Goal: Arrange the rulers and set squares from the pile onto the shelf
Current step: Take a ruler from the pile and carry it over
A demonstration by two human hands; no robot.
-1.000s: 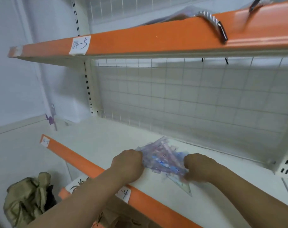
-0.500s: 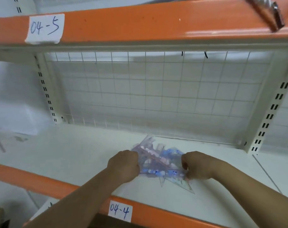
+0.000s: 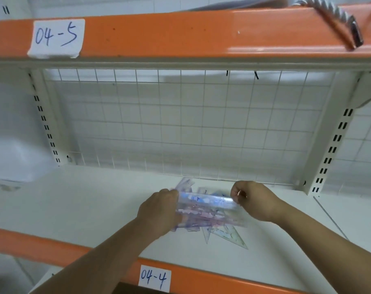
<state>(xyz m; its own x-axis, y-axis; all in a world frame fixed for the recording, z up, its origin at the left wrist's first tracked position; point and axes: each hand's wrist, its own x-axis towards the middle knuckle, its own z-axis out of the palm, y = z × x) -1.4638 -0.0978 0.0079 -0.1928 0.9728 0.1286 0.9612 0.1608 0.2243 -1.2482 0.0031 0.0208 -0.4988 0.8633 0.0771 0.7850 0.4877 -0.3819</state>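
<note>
A pile of clear plastic rulers and set squares (image 3: 207, 217) with pink and blue prints lies on the white shelf (image 3: 78, 204) marked 04-4. My left hand (image 3: 159, 211) grips the left end of the pile. My right hand (image 3: 252, 202) pinches the right end of a blue-printed ruler (image 3: 205, 199) lifted above the pile. Clear set squares (image 3: 227, 234) stick out from under the pile toward the front edge.
A wire grid panel (image 3: 180, 124) backs the shelf. The orange beam marked 04-5 (image 3: 180, 32) runs overhead, with a twisted handle (image 3: 337, 20) hanging over it at the right. A slotted upright (image 3: 330, 149) stands at the right, and the orange front edge (image 3: 201, 279) is near me.
The view has swung right and closer to the shelf. My hands have spread apart, and the right hand has raised a blue-printed ruler off the pile.
</note>
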